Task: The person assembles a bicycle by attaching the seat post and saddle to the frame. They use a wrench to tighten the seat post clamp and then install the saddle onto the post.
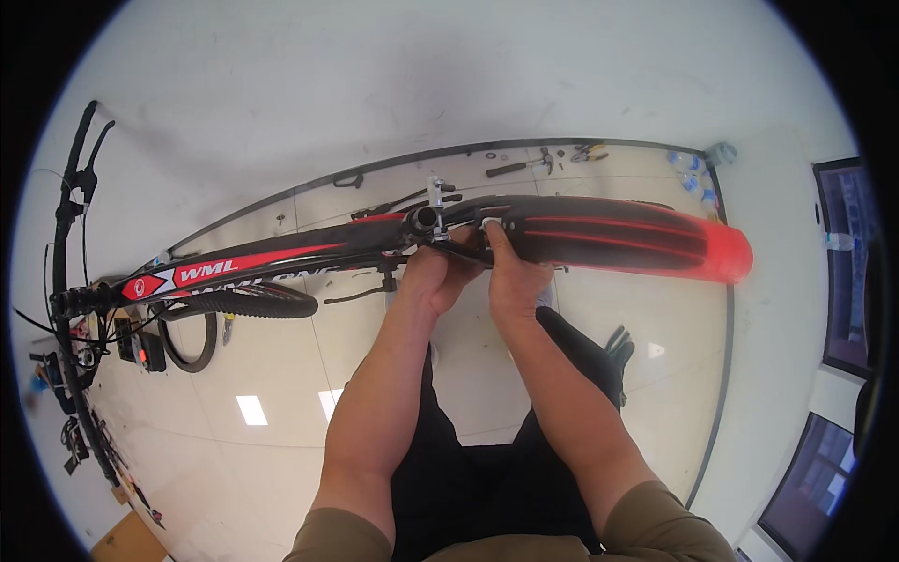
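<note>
A black and red bicycle frame (281,258) runs across the view from the handlebar (70,215) at the left. A black and red rear mudguard (637,242) stretches right from the open seat tube clamp (426,220). My left hand (435,276) grips the frame just below the clamp. My right hand (510,272) holds the mudguard's mounting end, thumb pressed on its small white bracket (492,225). A knobby tyre (239,302) shows under the frame.
A hammer (520,166), pliers (588,153) and small parts lie on the tiled floor by the white wall. Bottles (693,173) stand in the far right corner. Cables and tools hang at the left. Dark windows line the right.
</note>
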`<action>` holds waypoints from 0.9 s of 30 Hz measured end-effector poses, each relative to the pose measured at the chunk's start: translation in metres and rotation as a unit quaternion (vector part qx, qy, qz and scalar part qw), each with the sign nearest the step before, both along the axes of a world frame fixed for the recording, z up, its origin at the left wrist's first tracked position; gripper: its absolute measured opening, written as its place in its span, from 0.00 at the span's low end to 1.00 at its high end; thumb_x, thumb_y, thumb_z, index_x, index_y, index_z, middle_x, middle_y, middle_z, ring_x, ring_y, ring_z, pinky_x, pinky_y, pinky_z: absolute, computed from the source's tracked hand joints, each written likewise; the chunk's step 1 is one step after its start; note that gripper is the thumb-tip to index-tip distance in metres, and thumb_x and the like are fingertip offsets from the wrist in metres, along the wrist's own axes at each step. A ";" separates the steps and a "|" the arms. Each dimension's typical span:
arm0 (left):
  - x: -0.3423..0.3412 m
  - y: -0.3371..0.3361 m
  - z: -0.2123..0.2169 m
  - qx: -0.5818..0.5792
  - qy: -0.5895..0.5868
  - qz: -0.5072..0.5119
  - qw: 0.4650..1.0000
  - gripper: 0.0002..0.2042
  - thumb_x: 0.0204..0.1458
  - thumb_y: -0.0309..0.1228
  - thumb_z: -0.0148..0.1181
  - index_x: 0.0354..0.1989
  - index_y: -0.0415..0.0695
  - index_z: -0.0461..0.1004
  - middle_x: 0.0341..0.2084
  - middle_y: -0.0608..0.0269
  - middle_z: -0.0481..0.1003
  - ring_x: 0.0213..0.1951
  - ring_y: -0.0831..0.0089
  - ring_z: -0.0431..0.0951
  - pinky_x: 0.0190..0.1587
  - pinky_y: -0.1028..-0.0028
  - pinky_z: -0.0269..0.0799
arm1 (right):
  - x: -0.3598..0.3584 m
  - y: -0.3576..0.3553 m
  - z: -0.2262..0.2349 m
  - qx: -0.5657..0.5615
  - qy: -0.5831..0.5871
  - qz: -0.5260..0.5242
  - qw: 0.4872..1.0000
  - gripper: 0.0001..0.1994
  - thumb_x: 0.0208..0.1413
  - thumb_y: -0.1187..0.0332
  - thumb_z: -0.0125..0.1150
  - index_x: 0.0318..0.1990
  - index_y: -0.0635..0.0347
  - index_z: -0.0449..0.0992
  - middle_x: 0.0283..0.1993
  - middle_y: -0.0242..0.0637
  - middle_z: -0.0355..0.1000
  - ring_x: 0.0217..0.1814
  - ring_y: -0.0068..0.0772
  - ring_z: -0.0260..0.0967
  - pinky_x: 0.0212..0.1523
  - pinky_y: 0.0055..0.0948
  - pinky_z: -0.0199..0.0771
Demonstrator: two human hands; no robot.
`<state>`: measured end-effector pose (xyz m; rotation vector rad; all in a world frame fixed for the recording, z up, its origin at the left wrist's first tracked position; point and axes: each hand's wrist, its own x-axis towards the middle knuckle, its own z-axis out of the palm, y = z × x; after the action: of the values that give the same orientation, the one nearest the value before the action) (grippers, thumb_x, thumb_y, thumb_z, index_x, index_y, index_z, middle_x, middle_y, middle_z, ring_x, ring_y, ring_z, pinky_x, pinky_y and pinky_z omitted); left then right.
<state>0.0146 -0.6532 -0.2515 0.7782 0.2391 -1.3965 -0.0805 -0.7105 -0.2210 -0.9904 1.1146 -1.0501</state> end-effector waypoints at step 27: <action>-0.004 -0.001 -0.005 0.034 0.005 -0.009 0.999 0.06 0.60 0.33 0.60 0.43 0.48 0.77 0.40 0.66 0.78 0.43 0.71 0.75 0.48 0.65 0.68 | -0.002 -0.001 0.014 0.109 -0.065 -0.013 0.992 0.11 0.52 0.76 0.72 0.41 0.68 0.80 0.36 0.35 0.79 0.36 0.25 0.75 0.40 0.24 0.74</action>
<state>0.0104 -0.6540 -0.2563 0.8317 0.2903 -1.4153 -0.0827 -0.7116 -0.2070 -0.7263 1.1112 -0.9764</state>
